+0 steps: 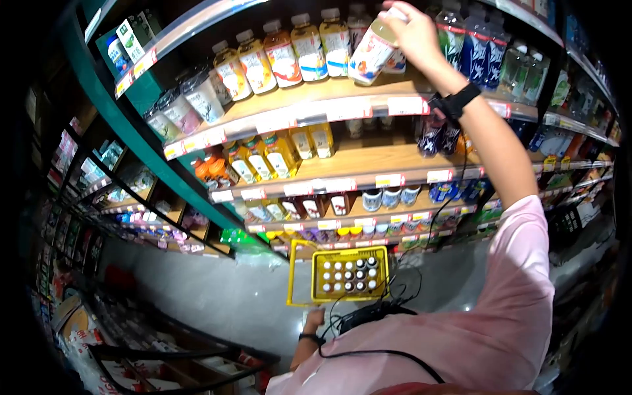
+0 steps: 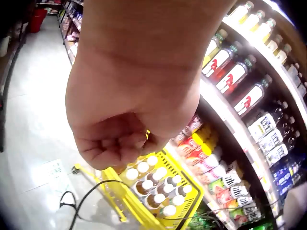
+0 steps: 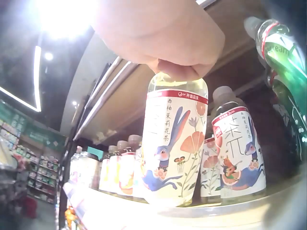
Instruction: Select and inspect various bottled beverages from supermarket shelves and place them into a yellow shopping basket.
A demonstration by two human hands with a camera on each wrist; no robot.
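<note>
High at the shelf, my right hand point(image 1: 409, 33) grips a tea bottle point(image 1: 374, 55) by its capped top. The bottle leans in the head view. Its label point(image 3: 175, 143) shows a blue rabbit and orange flowers, with pale yellow liquid above it; my fingers hide the cap. A matching bottle point(image 3: 240, 148) stands just beside it on the shelf. My left hand point(image 2: 129, 110) hangs low with loosely curled fingers and no object visible in it. Near that hand is a yellow shopping basket point(image 1: 355, 251) on the floor, with several capped bottles point(image 1: 349, 275) inside.
A row of juice-coloured bottles point(image 1: 289, 56) stands left of the held bottle, and dark blue bottles point(image 1: 480, 49) stand to its right. Lower shelves carry more drinks point(image 1: 263, 158). The basket's yellow handle point(image 1: 290, 273) sticks out leftward. A black cable point(image 1: 431, 227) hangs from my right wrist.
</note>
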